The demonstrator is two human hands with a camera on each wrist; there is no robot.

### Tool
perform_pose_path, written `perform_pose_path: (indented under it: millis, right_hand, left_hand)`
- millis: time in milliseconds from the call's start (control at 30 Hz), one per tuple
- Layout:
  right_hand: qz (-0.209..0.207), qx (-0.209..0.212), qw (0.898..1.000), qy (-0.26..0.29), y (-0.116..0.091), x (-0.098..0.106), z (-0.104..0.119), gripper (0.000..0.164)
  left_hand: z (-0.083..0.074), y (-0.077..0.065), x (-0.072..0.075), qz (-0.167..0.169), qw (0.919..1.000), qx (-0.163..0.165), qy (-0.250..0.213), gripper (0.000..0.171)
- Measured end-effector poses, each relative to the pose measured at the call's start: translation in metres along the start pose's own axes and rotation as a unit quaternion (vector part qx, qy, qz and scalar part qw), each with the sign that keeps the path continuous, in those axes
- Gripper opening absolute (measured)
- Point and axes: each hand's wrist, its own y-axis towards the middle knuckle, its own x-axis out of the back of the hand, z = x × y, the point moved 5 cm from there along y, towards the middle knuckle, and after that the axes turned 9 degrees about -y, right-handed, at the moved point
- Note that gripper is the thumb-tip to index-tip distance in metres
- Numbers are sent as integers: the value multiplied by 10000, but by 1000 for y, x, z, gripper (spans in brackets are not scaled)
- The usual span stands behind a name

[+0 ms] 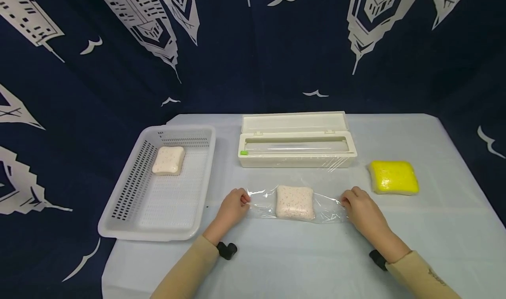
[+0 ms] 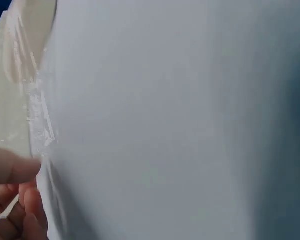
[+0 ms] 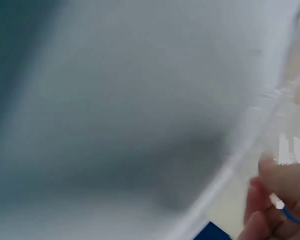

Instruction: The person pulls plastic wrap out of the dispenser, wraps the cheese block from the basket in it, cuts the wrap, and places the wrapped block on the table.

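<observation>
A cream, speckled sponge-like block (image 1: 295,202) lies on a strip of clear plastic wrap (image 1: 262,204) in the middle of the table. My left hand (image 1: 234,206) pinches the left end of the wrap between thumb and fingers. At the opposite end, my right hand (image 1: 363,213) pinches the wrap as well. In the left wrist view the left thumb and curled fingers (image 2: 32,212) meet at the film's edge. The right wrist view shows the right hand (image 3: 282,192) holding shiny film, with part of the block at the frame's right edge.
Behind the block stands a cream plastic-wrap dispenser (image 1: 296,160), lid raised, some film hanging over its front. To the left, a white perforated basket (image 1: 203,180) holds another cream block (image 1: 168,160). A shiny yellow block (image 1: 394,177) lies right of the dispenser. A dark patterned curtain (image 1: 253,70) hangs behind.
</observation>
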Motion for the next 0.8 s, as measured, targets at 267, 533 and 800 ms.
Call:
perform_pose_path:
  millis: [267, 533, 800]
  right_hand:
    - [-141, -851, 9950, 504, -21, 27, 36, 14]
    - [802, -1620, 9758, 1227, -40, 0, 82, 26]
    - [754, -1886, 9683, 1457, -37, -13, 83, 35]
  left_hand:
    - [-35, -26, 3, -265, 9983, -478, -195, 15]
    - [-68, -57, -47, -8, 9957, -739, -563, 18]
    - [-67, -58, -68, -268, 9962, -396, -722, 27]
